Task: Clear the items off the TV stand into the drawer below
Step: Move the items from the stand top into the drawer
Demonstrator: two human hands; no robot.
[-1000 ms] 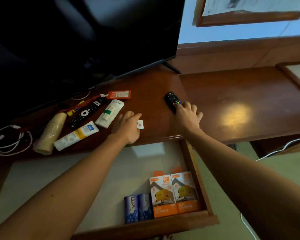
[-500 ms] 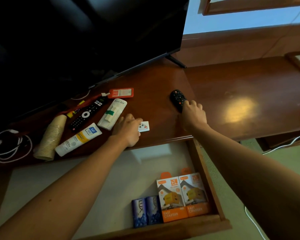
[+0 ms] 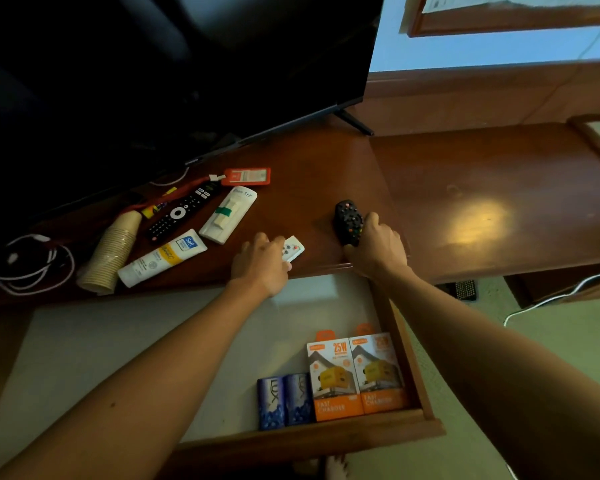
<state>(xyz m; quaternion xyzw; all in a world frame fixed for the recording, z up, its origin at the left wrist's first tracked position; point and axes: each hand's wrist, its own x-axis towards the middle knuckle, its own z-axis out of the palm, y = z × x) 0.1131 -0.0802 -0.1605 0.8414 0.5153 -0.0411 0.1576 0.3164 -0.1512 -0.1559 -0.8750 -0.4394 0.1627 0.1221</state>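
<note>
On the brown TV stand (image 3: 309, 174), my left hand (image 3: 262, 263) grips a small white remote (image 3: 293, 249) near the front edge. My right hand (image 3: 378, 247) is closed on a short black remote (image 3: 347, 220) with coloured buttons, tilted up off the wood. Further left lie a long black remote (image 3: 182, 211), a white remote with green tape (image 3: 229, 213), a white cream tube (image 3: 161, 258), a stack of paper cups (image 3: 110, 254) and an orange card holder (image 3: 246, 176). The open drawer (image 3: 326, 434) below holds two orange charger boxes (image 3: 355, 375) and two blue soap boxes (image 3: 284, 400).
A large dark TV (image 3: 174, 71) stands over the back of the stand, its foot (image 3: 355, 123) at the right. White cables (image 3: 28, 265) coil at the far left. Another white cable (image 3: 551, 296) runs across the green floor at right. My bare toes (image 3: 326, 467) show under the drawer.
My left hand closed over the small white remote and drew it toward the front edge. My right hand curled around the black remote and lifted its near end.
</note>
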